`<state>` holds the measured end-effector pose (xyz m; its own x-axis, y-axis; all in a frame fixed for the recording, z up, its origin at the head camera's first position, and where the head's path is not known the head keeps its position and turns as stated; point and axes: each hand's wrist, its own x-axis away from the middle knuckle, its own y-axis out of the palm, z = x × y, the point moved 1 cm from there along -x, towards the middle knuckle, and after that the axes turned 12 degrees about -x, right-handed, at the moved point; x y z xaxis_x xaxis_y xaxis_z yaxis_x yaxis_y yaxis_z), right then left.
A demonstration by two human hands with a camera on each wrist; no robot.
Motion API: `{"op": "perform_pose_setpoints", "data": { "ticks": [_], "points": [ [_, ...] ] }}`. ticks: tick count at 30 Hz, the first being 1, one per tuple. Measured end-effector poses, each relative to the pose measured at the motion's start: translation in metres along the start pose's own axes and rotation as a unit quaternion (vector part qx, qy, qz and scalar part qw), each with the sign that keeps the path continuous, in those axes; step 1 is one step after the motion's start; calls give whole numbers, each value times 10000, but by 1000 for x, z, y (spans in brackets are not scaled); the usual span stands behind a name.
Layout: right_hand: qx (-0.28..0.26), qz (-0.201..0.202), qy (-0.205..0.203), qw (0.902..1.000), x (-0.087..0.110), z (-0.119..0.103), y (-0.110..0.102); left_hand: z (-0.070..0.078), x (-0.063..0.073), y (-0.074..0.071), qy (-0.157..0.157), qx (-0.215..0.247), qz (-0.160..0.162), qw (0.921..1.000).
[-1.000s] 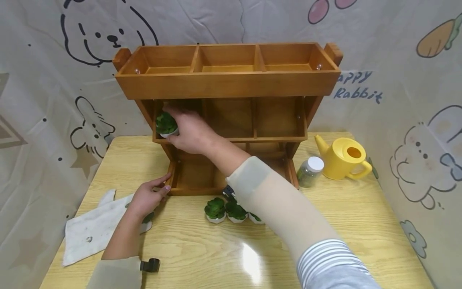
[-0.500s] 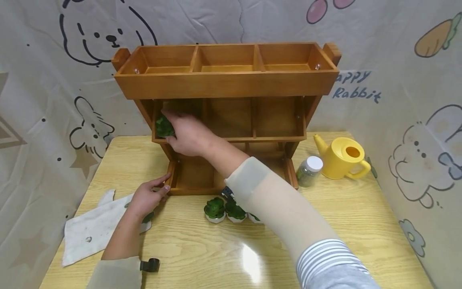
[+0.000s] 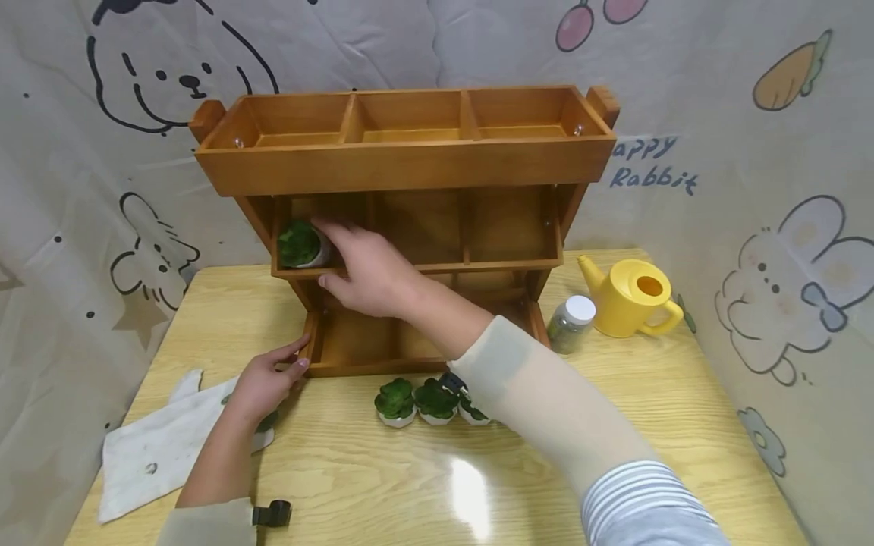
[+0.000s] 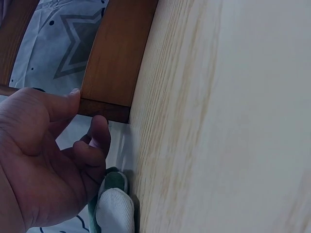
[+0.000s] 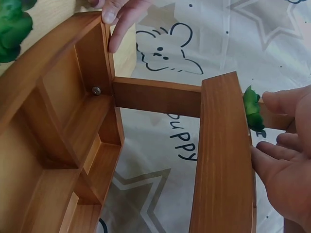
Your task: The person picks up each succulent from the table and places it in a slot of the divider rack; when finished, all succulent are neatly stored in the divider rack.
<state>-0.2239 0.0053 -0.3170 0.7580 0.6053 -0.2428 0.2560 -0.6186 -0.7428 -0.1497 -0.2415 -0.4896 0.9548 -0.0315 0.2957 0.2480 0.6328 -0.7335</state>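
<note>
A small potted succulent (image 3: 299, 244) in a white pot sits in the left compartment of the wooden shelf's (image 3: 399, 173) middle tier. My right hand (image 3: 372, 269) is just right of the pot, thumb and fingers apart, with the thumb below the tier's front edge. In the right wrist view, green leaves (image 5: 252, 109) show over the tier's board beside the fingertips. My left hand (image 3: 262, 383) holds the bottom tier's front left corner; in the left wrist view, finger and thumb sit on two sides of that corner (image 4: 104, 108).
Several succulents (image 3: 396, 400) in white pots stand in front of the shelf, partly behind the right forearm. At right are a white-capped jar (image 3: 572, 322) and a yellow watering can (image 3: 628, 307). A white cloth item (image 3: 160, 447) lies under the left forearm.
My right hand has let go of the succulent and drawn back to the right, leaving it in the left compartment. The left hand stays at the corner. The head view has shifted slightly.
</note>
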Motion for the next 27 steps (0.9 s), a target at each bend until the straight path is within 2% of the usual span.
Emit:
{"op": "perform_pose_setpoints", "data": {
  "ticks": [11,18,27],
  "points": [
    [-1094,215,-59,9938,35,3,-8,2,1,0,-116,67,-22,9999],
    [-2015,392,49,9787,57,11,-8,0,2,0,-27,66,-18,10000],
    [-2100,545,-46,9762,78,19,-7,1,2,1,-41,38,-2,10000]
  ]
}}
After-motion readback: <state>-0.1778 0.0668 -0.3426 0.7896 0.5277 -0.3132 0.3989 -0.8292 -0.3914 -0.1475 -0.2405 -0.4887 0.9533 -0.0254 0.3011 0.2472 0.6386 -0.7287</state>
